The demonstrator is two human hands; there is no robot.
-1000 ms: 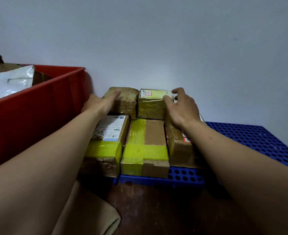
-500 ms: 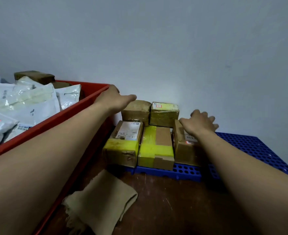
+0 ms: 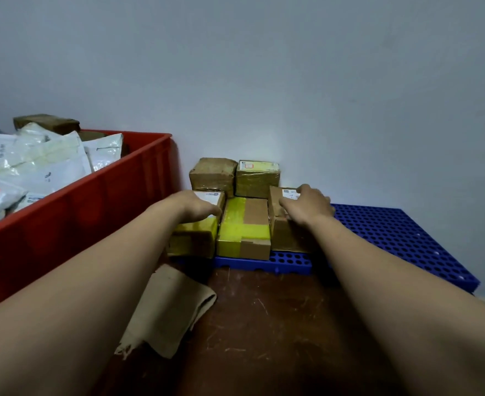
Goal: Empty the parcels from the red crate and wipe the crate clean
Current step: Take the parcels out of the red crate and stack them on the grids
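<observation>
The red crate (image 3: 92, 195) stands at the left, still holding several white mailer bags (image 3: 35, 164) and a brown box (image 3: 47, 122) at its back. Several taped cardboard parcels sit on a blue perforated pallet (image 3: 392, 238) against the wall. My left hand (image 3: 197, 207) rests on the front-left yellow-taped parcel (image 3: 195, 238). My right hand (image 3: 307, 207) lies on top of the plain brown parcel (image 3: 285, 238) at the right, its fingers loosely bent. Between them lies a yellow-and-brown parcel (image 3: 244, 227). A tan cloth (image 3: 167, 310) lies crumpled on the table beside the crate.
Two more parcels (image 3: 212, 172) (image 3: 257, 178) stand behind, touching the grey wall. The pallet's right half is bare. The scratched brown tabletop (image 3: 264, 324) stretches in front of the pallet. The crate's wall is close to the left parcels.
My left hand has come down from near the crate's corner onto the front-left parcel. My right hand stays on the right parcel. The view has pulled back slightly.
</observation>
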